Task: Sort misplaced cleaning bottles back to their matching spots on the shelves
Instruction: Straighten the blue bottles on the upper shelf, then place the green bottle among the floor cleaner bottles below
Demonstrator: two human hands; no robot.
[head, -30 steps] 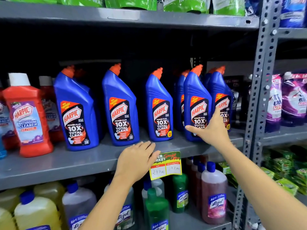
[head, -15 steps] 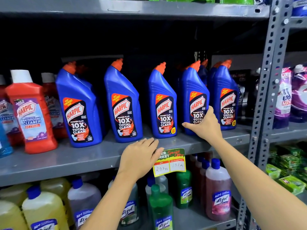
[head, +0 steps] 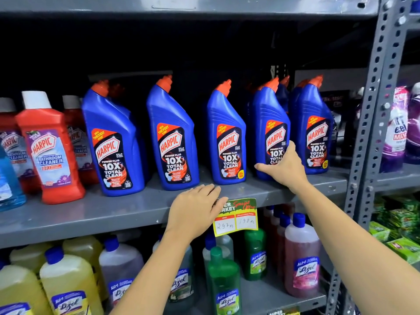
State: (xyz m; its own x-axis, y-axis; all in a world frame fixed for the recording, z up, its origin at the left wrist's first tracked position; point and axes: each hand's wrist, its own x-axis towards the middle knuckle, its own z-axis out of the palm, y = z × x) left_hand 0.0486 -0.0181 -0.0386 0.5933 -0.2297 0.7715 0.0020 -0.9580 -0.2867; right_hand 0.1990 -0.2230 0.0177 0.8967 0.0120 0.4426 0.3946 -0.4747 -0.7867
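A row of blue Harpic toilet-cleaner bottles with orange caps stands on the grey middle shelf point(head: 91, 212). My right hand point(head: 284, 169) wraps the lower front of the fourth blue bottle point(head: 268, 114), fingers across its label and thumb up its right side. That bottle stands upright between the third blue bottle point(head: 227, 128) and the rightmost one point(head: 316, 114). My left hand point(head: 195, 210) lies flat on the shelf's front edge, holding nothing, just left of a yellow price tag point(head: 241, 217). Red Harpic bathroom cleaner bottles point(head: 47, 144) stand at the left.
Below are Lizol bottles: yellow point(head: 66, 283), green point(head: 223, 278) and pink point(head: 301, 258). A perforated metal upright point(head: 368, 133) bounds the bay on the right, with purple pouches point(head: 395, 128) and green packets point(head: 397, 226) beyond. A light blue bottle point(head: 6, 183) sits far left.
My right hand has slid down the fourth blue bottle and pushed it back into line with the row. The left hand stays on the shelf edge. The view has moved closer.
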